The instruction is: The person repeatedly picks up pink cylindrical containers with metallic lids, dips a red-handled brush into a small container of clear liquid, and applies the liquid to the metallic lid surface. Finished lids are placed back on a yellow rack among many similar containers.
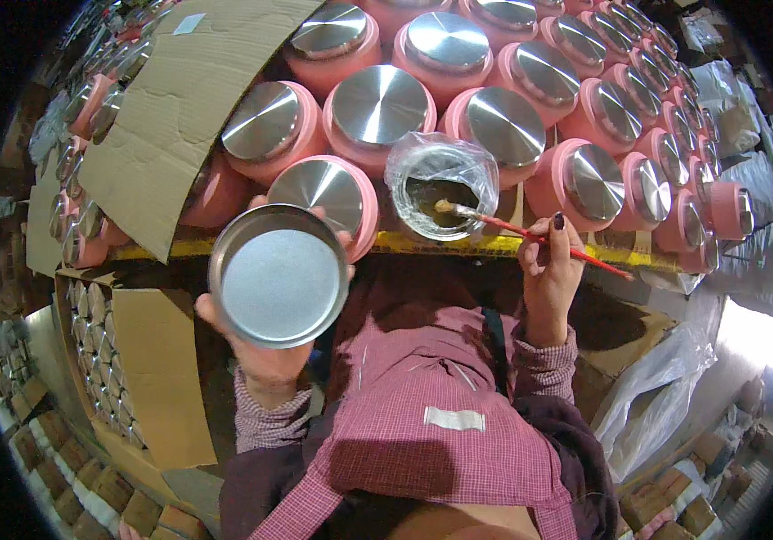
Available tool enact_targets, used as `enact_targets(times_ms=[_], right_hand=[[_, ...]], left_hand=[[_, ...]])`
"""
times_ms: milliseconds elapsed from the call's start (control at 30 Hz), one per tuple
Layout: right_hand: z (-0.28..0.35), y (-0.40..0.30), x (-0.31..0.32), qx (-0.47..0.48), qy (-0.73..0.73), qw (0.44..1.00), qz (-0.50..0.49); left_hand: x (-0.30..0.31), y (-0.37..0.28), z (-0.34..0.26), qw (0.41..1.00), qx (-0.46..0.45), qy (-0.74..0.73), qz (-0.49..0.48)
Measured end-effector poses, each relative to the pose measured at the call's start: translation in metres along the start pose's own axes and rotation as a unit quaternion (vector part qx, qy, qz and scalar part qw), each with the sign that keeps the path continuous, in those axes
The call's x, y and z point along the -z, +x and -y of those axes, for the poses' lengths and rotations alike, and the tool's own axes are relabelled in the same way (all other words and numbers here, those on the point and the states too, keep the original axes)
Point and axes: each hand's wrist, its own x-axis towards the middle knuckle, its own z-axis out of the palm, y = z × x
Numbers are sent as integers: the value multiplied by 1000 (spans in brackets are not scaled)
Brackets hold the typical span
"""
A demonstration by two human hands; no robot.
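Observation:
My left hand (272, 364) holds a round, shallow metal lid (281, 278) with its hollow side facing up; a pale disc covers its inside. Between the fingers of my right hand (552, 277) is a thin brush with a red handle (582, 258). Its pale bristles (444, 206) are over or in a plastic-lined round container (442, 152) with amber-brown contents; whether they touch the liquid I cannot tell. Just behind the lid stands a pink jar with a brushed metal top (322, 196), partly covered by my left fingers.
Many pink jars with metal tops (381, 104) crowd the table, whose front edge bears yellow tape (488, 244). A cardboard sheet (177, 101) leans over jars at left. Below are an open carton of metal-topped items (99, 358) and, at right, a clear plastic bag (656, 398).

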Motion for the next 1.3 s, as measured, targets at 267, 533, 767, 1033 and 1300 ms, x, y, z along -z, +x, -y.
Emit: enact_targets(times_ms=[267, 533, 767, 1033, 1300], right_hand=[[-39, -5, 25, -38, 195, 977, 71], [-13, -13, -2, 70, 174, 964, 188], [3, -23, -33, 111, 118, 961, 223], [24, -44, -33, 6, 138, 978, 156], [66, -47, -34, 41, -164, 970, 175]], left_hand=[[-13, -7, 39, 996, 74, 19, -44], [-28, -3, 53, 989, 139, 40, -7], [-35, -9, 53, 986, 130, 101, 7], [-34, -3, 47, 965, -3, 263, 14], [-32, -1, 40, 908, -64, 414, -9]])
